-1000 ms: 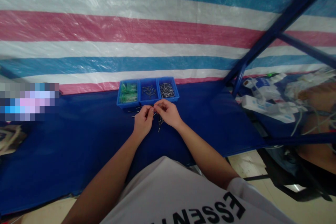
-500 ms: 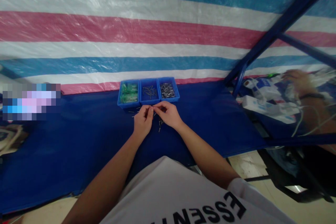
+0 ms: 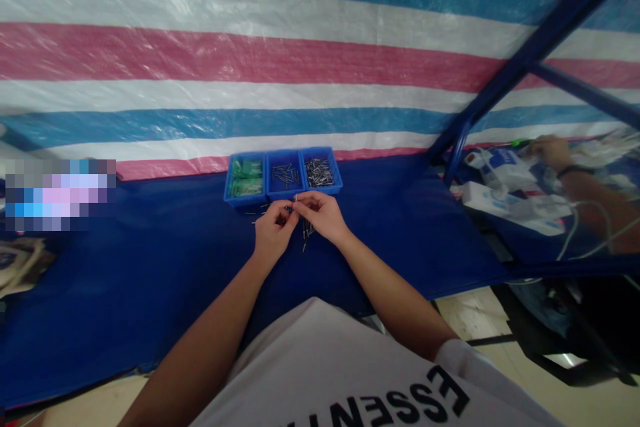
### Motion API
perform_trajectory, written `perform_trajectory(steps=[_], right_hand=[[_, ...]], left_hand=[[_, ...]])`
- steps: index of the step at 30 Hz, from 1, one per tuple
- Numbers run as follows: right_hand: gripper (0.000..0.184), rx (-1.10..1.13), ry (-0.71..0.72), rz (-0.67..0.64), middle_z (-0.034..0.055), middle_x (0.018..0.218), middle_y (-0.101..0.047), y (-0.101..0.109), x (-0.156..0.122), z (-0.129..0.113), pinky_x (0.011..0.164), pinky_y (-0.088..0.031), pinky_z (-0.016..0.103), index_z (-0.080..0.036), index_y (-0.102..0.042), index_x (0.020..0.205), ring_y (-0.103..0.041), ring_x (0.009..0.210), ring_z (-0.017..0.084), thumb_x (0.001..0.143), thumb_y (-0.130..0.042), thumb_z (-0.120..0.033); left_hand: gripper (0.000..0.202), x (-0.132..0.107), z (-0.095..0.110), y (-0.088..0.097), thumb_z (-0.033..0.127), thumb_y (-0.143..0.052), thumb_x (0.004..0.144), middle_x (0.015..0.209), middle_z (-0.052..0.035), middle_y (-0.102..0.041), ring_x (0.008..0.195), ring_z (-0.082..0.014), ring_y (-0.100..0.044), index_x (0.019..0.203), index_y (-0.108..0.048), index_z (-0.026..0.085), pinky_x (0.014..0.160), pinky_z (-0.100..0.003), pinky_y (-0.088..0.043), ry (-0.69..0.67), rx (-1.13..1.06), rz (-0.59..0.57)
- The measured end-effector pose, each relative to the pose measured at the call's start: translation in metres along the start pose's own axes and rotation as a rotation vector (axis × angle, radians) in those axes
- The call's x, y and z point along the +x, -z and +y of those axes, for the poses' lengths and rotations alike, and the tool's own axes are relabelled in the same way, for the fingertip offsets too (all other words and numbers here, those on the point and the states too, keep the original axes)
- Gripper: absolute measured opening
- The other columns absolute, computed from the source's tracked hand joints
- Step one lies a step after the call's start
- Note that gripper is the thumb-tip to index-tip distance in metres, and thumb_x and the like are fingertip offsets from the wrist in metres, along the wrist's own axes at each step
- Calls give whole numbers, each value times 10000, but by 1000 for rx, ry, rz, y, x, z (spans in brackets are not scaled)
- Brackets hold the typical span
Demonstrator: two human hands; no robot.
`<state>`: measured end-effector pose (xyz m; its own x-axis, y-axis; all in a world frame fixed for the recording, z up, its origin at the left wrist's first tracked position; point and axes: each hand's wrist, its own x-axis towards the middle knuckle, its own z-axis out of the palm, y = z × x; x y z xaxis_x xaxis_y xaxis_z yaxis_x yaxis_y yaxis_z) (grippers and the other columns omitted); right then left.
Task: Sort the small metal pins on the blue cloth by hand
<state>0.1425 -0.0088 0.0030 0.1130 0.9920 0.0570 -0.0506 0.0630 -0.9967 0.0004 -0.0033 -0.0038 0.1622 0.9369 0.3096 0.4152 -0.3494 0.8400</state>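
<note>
My left hand (image 3: 273, 230) and my right hand (image 3: 320, 213) meet fingertip to fingertip over the blue table (image 3: 150, 267), just in front of three small blue trays. Both hands are closed in a pinch on thin metal pins (image 3: 295, 203) held between them. A few loose pins (image 3: 305, 233) lie on the cloth under my right hand. The left tray (image 3: 245, 178) holds green parts, the middle tray (image 3: 285, 175) a scatter of dark pins, the right tray (image 3: 320, 172) a heap of shiny pins.
A striped red, white and blue tarp (image 3: 280, 53) hangs behind the table. A blue metal frame (image 3: 505, 80) slants at the right. Beyond it another person's hand (image 3: 550, 150) reaches over white power strips and cables (image 3: 505, 197). A blurred patch sits at the left edge.
My fingertips have shifted slightly while staying pinched together on the pins. The other person's hand at the right has moved up and left over the power strips.
</note>
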Motion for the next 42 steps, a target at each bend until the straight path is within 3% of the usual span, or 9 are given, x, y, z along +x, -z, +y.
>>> perform_trajectory(steps=[12,21,28,42], right_hand=[[258,61,-4,-6,16,736,-686,1,1,-2,623,-499,251,-171,-676,782,-610,634,115,681,-756,-394],[289,74,-21,-16,15,709,-696,0,0,-5,611,-517,261,-177,-687,763,-598,587,111,655,-773,-431],[325,125,-52,21,13,696,-692,2,1,-4,589,-501,249,-169,-688,770,-581,569,101,632,-789,-445],[345,106,-33,-4,18,702,-699,1,1,-3,591,-519,257,-169,-693,773,-598,576,108,628,-796,-465]], left_hand=[[240,0,0,1,392,-502,889,599,47,-583,520,-107,-537,972,-615,197,566,-234,-406,31,36,20],[318,-1,6,4,415,-419,933,582,24,-584,542,-120,-551,799,-604,194,592,-248,-413,77,28,14],[305,0,0,0,409,-562,860,628,43,-592,554,-115,-560,1090,-580,210,588,-239,-441,62,-102,18],[254,0,2,2,424,-516,884,591,51,-584,517,-107,-541,969,-618,208,555,-229,-404,61,-32,0]])
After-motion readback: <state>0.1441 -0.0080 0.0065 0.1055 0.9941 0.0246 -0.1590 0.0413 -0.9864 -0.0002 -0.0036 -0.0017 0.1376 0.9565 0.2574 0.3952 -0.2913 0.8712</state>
